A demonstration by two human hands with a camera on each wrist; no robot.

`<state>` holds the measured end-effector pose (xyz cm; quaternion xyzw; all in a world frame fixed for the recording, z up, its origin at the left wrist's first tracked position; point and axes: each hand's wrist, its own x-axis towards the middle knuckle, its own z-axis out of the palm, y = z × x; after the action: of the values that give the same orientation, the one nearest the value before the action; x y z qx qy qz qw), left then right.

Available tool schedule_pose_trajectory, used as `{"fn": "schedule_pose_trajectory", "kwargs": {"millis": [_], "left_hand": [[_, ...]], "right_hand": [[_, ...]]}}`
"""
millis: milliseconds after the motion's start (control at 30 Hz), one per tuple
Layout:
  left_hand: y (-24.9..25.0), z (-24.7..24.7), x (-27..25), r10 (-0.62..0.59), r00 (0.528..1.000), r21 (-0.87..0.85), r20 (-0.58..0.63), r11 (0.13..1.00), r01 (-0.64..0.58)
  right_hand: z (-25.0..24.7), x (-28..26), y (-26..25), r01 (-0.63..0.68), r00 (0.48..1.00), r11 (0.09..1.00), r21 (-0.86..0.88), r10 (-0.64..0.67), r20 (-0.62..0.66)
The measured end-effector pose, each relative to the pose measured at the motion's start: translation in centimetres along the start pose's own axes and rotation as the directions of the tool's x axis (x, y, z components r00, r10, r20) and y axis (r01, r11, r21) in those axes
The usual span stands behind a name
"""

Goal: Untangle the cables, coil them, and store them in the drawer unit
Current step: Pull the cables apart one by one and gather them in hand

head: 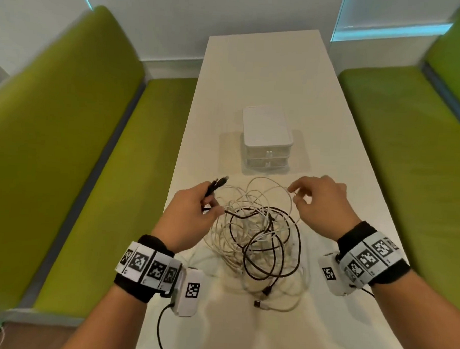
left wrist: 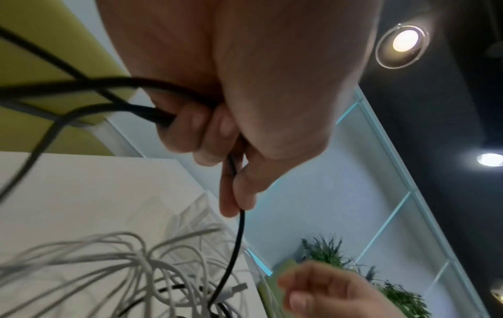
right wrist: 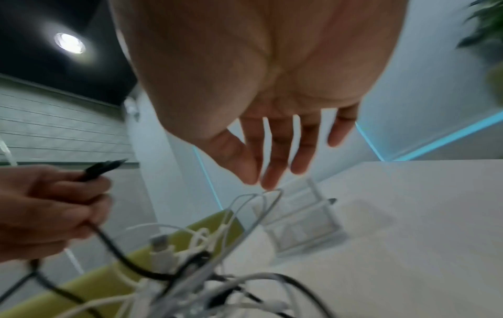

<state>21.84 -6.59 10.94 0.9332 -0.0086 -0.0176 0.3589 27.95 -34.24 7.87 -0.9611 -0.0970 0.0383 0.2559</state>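
A tangle of white cables and a black cable lies on the white table in front of me. My left hand grips the black cable in its curled fingers; the cable's plug ends stick out past them. My right hand hovers at the pile's far right, its fingers straight and just above a raised white loop, holding nothing. The white drawer unit stands beyond the pile with its drawers shut.
Green upholstered benches flank the long table on both sides. A loose plug lies at the near edge of the tangle. Bare tabletop stretches behind the drawer unit toward the wall.
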Motion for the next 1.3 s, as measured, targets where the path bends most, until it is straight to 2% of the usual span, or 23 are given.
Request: {"fn": "schedule_pose_trajectory", "kwargs": {"millis": [33, 100, 167, 200, 233, 300, 367, 433, 500, 533, 600, 667, 733, 800, 900, 967, 1000, 1067, 1100, 1133, 1167, 1233, 1300], "left_hand": [[0.7, 0.3, 0.1, 0.033, 0.999, -0.011, 0.006, 0.999, -0.033], [2.0, 1.1, 0.2, 0.114, 0.993, -0.051, 0.01, 0.992, -0.113], [3.0, 1.3, 0.2, 0.188, 0.981, -0.095, -0.04, 0.977, -0.191], [3.2, 1.2, 0.2, 0.21, 0.974, -0.123, -0.084, 0.968, -0.219], [3.3, 1.0, 0.2, 0.226, 0.966, -0.145, -0.123, 0.959, -0.243], [3.0, 0.5, 0.0, 0.262, 0.95, -0.136, -0.171, 0.949, -0.286], [2.8, 0.3, -0.5, 0.285, 0.931, -0.089, -0.23, 0.946, -0.311], [2.4, 0.0, -0.6, 0.24, 0.945, -0.031, -0.221, 0.967, -0.253], [1.6, -0.9, -0.4, 0.073, 0.994, 0.087, -0.081, 0.994, -0.066], [0.9, -1.5, -0.3, -0.044, 0.999, 0.122, 0.023, 0.992, 0.041], [-0.4, -2.9, -0.4, -0.222, 0.954, 0.168, 0.203, 0.967, 0.19], [-1.7, -3.8, -0.4, -0.281, 0.93, 0.239, 0.238, 0.945, 0.225], [-2.2, -4.6, -0.2, -0.282, 0.939, 0.278, 0.199, 0.935, 0.222], [-2.3, -5.3, 0.1, -0.255, 0.959, 0.394, 0.122, 0.899, 0.189], [-3.1, -5.9, 0.3, -0.044, 0.995, 0.669, -0.094, 0.737, 0.096], [-4.6, -5.1, 0.4, 0.117, 0.989, 0.785, -0.087, 0.62, -0.004], [-5.6, -4.6, 0.4, 0.117, 0.992, 0.806, -0.039, 0.591, -0.038], [-7.7, -3.2, 0.2, -0.086, 0.995, 0.787, 0.05, 0.617, 0.014], [-8.7, -2.5, 0.0, -0.203, 0.975, 0.782, 0.092, 0.621, 0.055], [-9.3, -1.9, -0.2, -0.262, 0.956, 0.764, 0.133, 0.641, 0.07], [-9.7, -1.3, -0.5, -0.243, 0.959, 0.697, 0.147, 0.713, 0.074], [-9.2, -0.3, -0.9, -0.071, 0.994, 0.369, 0.078, 0.929, 0.038], [-7.7, 0.6, -1.0, 0.062, 0.997, 0.085, -0.04, 0.995, -0.058]], "right_hand": [[-0.1, -0.6, -1.1, 0.102, 0.994, 0.99, 0.095, -0.098, -0.047], [-0.2, -2.0, -4.0, 0.274, 0.961, 0.874, 0.401, -0.264, -0.082], [0.4, -2.7, -6.1, 0.213, 0.954, 0.765, 0.609, -0.297, 0.04], [1.1, -2.7, -6.5, 0.159, 0.951, 0.77, 0.618, -0.287, 0.113], [1.8, -2.4, -6.4, 0.144, 0.95, 0.816, 0.56, -0.272, 0.151], [2.6, -1.8, -5.6, 0.222, 0.952, 0.913, 0.343, -0.278, 0.124], [2.8, -1.0, -5.1, 0.293, 0.944, 0.938, 0.188, -0.315, 0.103], [2.4, -0.2, -4.9, 0.313, 0.939, 0.937, 0.154, -0.329, 0.096], [1.6, 0.2, -4.5, 0.265, 0.956, 0.951, 0.157, -0.281, 0.084], [1.1, 0.2, -4.2, 0.225, 0.969, 0.963, 0.152, -0.238, 0.072], [0.5, -0.4, -3.8, 0.201, 0.979, 0.978, 0.047, -0.203, 0.025], [0.5, -1.0, -3.8, 0.266, 0.962, 0.961, -0.07, -0.269, -0.035], [1.2, -1.1, -3.7, 0.311, 0.95, 0.948, -0.072, -0.313, -0.009], [2.0, -0.8, -3.3, 0.268, 0.962, 0.957, -0.113, -0.26, 0.08], [2.8, -0.3, -2.7, 0.282, 0.956, 0.937, -0.208, -0.255, 0.146], [3.2, 0.0, -2.2, 0.322, 0.939, 0.912, -0.255, -0.274, 0.208], [3.3, 0.2, -1.9, 0.32, 0.932, 0.92, -0.225, -0.263, 0.25], [3.3, 0.4, -1.5, 0.292, 0.921, 0.948, -0.123, -0.244, 0.305], [3.3, 0.5, -1.4, 0.294, 0.919, 0.95, -0.103, -0.251, 0.304], [3.3, 0.4, -1.4, 0.307, 0.918, 0.945, -0.117, -0.261, 0.297], [3.4, 0.4, -1.4, 0.321, 0.919, 0.936, -0.147, -0.27, 0.289], [3.5, 0.1, -1.6, 0.345, 0.919, 0.914, -0.215, -0.283, 0.274], [3.6, 0.0, -2.0, 0.356, 0.916, 0.904, -0.236, -0.287, 0.282]]}}
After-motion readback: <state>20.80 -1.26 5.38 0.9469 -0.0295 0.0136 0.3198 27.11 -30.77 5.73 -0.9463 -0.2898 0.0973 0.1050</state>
